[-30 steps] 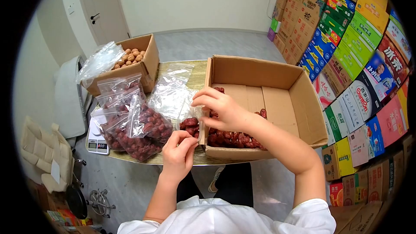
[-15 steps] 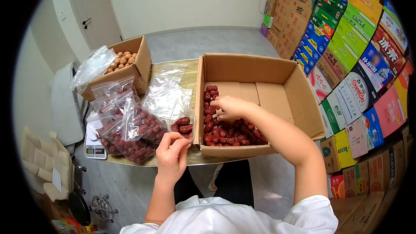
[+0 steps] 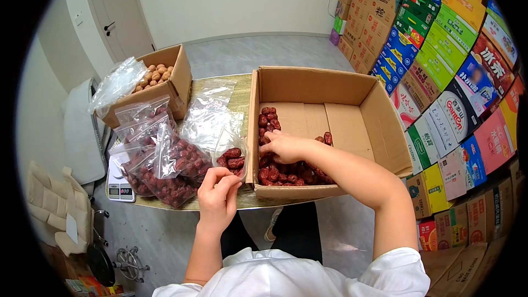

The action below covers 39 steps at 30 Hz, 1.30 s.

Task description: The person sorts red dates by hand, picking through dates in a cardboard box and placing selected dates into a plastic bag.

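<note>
My left hand (image 3: 218,195) pinches the rim of a clear plastic bag (image 3: 244,151) at the table's front edge. Several wrinkled red dates (image 3: 234,161) lie inside this bag. Over in the large cardboard box (image 3: 344,89), my right hand (image 3: 287,147) is down among loose red dates (image 3: 283,175), its fingers curled against them. The fingertips are partly hidden, so how many dates they grip does not show. The loose dates cover the box's left and near side.
Filled zip bags of dates (image 3: 173,159) are piled left of my left hand, beside a white kitchen scale (image 3: 114,191). Flat clear bags (image 3: 212,115) lie behind. A smaller box (image 3: 180,85) holds walnuts (image 3: 157,76). Stacked cartons (image 3: 429,80) line the right side.
My right hand has moved slightly right and nearer within the box, lower into the dates. A few dates now show beyond my right forearm. My left hand holds almost still.
</note>
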Motion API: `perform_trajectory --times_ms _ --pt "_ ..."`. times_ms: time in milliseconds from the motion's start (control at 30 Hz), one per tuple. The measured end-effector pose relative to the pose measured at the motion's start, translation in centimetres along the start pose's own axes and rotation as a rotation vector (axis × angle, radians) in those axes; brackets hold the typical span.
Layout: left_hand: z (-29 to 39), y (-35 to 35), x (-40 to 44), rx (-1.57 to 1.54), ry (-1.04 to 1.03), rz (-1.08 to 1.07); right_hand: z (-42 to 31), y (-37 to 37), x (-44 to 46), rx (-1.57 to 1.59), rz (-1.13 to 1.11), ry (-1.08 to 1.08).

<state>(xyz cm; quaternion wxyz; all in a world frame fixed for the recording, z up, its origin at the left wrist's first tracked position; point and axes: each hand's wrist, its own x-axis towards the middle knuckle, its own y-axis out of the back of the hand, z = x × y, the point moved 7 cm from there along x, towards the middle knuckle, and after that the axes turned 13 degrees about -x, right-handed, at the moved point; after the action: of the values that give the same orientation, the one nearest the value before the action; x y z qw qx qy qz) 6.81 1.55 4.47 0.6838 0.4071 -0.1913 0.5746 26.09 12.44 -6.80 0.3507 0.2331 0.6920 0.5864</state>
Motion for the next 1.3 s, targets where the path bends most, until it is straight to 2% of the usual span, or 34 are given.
perform_trajectory --times_ms 33,267,767,867,933,1067,1133,1300 --pt "0.0 0.0 0.0 0.003 -0.003 -0.001 0.2 -0.1 0.1 -0.048 0.012 -0.057" --pt "0.0 -0.1 0.0 0.005 0.003 -0.002 -0.8 0.4 -0.4 -0.128 -0.046 -0.075" --pt "0.0 -0.1 -0.1 -0.001 0.008 -0.003 0.9 0.2 -0.4 -0.008 -0.067 -0.134" --pt "0.0 0.0 -0.1 -0.002 0.003 0.0 1.5 0.3 -0.4 0.117 -0.033 -0.118" --pt "-0.1 0.0 -0.1 0.0 0.008 0.001 1.9 1.4 -0.3 0.197 0.119 -0.078" --pt "0.0 0.0 0.0 -0.008 0.001 0.0 3.3 1.7 -0.5 0.297 0.185 -0.117" --pt "-0.1 0.0 0.0 -0.005 0.009 -0.001 3.4 3.4 -0.9 0.252 0.207 -0.118" --pt "-0.3 0.0 -0.3 -0.051 0.076 -0.004 4.5 10.8 -3.6 0.449 0.568 -0.193"
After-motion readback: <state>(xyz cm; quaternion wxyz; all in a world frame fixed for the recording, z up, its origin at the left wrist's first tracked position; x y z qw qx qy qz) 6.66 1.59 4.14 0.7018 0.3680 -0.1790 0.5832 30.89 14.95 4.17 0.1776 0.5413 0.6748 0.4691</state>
